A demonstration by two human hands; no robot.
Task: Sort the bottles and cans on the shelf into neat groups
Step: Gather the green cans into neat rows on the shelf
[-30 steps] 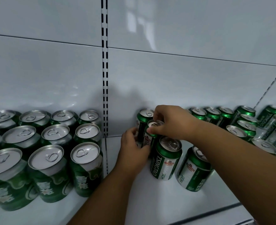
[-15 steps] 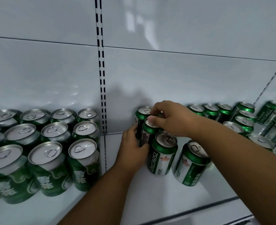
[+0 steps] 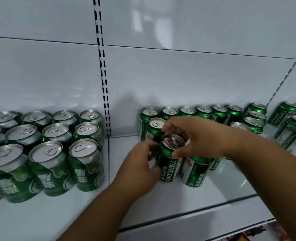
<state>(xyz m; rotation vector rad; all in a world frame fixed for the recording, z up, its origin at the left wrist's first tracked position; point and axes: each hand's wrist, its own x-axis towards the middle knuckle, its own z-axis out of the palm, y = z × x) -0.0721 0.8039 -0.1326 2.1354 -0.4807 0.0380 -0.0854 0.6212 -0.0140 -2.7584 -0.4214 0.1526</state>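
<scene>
Right hand [image 3: 201,138] grip pinches rim of front Tsingtao can [image 3: 170,159]; left hand [image 3: 140,162] grip cups its side. Can upright on shelf [image 3: 187,202], third in column. Advise: slide, not lift; butt against can behind [image 3: 155,129]; label forward; avoid knocking neighbour can [image 3: 196,171].

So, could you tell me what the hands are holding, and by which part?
The Tsingtao can: the right hand pinches its top rim with the fingers, and the left hand grips its side.
</scene>
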